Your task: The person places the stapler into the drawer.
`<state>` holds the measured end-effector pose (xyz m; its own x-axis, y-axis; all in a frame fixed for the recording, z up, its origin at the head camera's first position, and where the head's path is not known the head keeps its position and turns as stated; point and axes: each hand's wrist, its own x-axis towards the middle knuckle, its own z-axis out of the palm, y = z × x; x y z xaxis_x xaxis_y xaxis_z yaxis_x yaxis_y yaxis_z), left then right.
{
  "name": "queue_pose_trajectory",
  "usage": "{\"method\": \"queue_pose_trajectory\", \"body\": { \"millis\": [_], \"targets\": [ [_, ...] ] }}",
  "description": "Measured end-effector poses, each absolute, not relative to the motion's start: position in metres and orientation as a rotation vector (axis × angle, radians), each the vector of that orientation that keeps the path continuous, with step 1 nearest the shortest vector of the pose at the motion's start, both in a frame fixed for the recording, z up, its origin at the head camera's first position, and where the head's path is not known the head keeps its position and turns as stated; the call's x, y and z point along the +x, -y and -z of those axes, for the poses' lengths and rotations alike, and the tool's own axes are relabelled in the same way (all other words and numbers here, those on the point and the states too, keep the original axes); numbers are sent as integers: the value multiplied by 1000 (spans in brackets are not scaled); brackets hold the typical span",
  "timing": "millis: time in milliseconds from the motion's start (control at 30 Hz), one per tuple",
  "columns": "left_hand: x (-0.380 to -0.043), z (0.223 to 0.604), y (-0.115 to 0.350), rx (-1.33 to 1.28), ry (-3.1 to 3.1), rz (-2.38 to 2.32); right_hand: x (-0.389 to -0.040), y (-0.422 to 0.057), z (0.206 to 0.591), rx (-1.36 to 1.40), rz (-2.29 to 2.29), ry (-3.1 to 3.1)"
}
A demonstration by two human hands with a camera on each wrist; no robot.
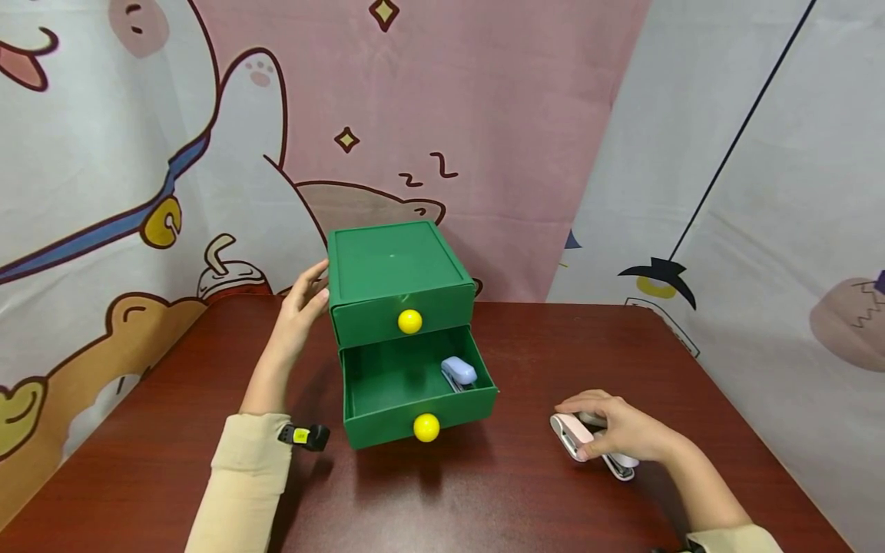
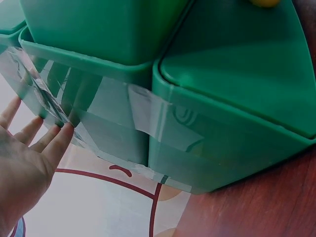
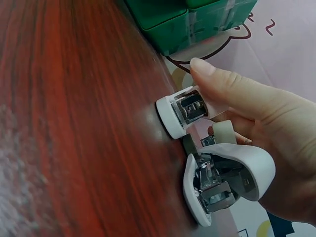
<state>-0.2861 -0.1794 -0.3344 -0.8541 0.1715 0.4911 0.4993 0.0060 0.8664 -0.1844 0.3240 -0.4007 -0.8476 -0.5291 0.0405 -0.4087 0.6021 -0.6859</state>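
Note:
A green two-drawer box (image 1: 401, 261) with yellow knobs stands on the table, its lower drawer (image 1: 387, 426) pulled out. Inside that drawer, at the right, lies a light blue stapler (image 1: 459, 372). My left hand (image 1: 304, 303) has its fingertips against the box's left side, fingers fairly straight, by clear tape (image 2: 108, 108). On the right, my right hand (image 1: 625, 426) grips a pale pink stapler (image 1: 570, 435) between thumb and fingers. Close under the palm is a white stapler (image 3: 247, 170) with its jaws spread. A cream piece (image 3: 224, 132) shows between them, partly hidden by the fingers.
The dark red wooden table (image 1: 512, 491) reaches back to a cartoon-printed cloth (image 1: 498, 138), which also hangs along both sides. The box's upper drawer (image 1: 373, 321) is pushed in. A black device (image 1: 314, 438) sits on the left wrist.

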Motion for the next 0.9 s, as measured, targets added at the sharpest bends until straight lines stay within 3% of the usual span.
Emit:
{"method": "queue_pose_trajectory", "body": {
  "millis": [900],
  "targets": [
    [-288,335,179,-684,2053,1896,-186,-300,385,-842,1162,-3042]
  ]
}}
